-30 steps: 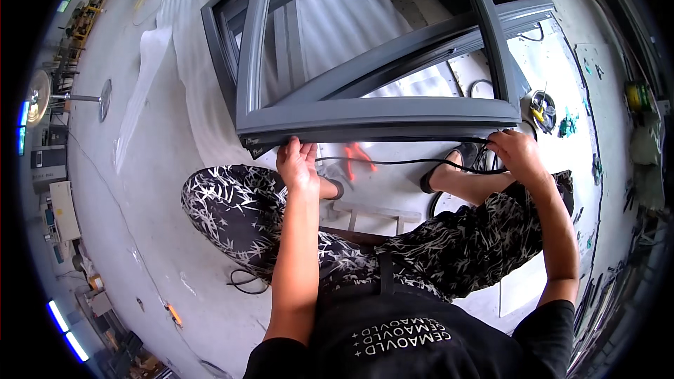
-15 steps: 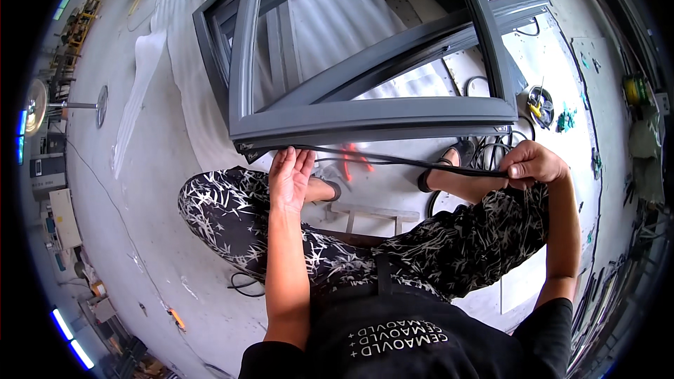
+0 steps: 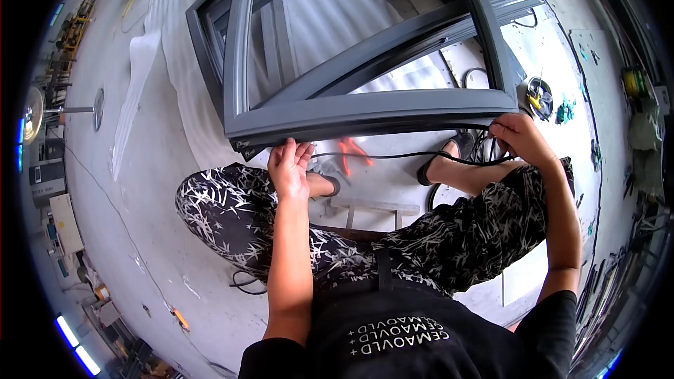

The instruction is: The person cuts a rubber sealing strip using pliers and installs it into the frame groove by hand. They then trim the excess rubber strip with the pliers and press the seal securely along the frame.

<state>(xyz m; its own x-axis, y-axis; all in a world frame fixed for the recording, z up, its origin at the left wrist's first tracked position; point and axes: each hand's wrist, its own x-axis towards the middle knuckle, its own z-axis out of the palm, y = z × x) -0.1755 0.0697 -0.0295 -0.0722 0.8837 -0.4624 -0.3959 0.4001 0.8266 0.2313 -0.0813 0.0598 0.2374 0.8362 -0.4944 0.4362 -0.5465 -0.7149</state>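
Note:
A grey window frame point(image 3: 379, 107) stands tilted in front of me, its near rail crossing above my knees. Along the dark underside of that rail runs a thin black rubber strip point(image 3: 421, 127). My left hand point(image 3: 289, 172), palm up, has its fingertips closed on the strip against the rail near the left corner; the fingers partly hide it. At the right corner my right hand point(image 3: 523, 139) pinches the strip close to the rail. A loose length of black strip point(image 3: 393, 156) sags below, between the hands, toward a tangle beside my right foot.
More grey frames point(image 3: 379, 56) lie crossed behind the near one. Orange-red handled pliers point(image 3: 347, 154) lie on the floor between my feet, near a low wooden stool point(image 3: 372, 207). A round container point(image 3: 539, 98) with a yellow-handled tool stands at right. White sheeting point(image 3: 179, 63) covers floor at left.
My right hand has moved up and slightly left, bringing the strip from a slack line below the frame up against the rail. My left hand stays near the left corner.

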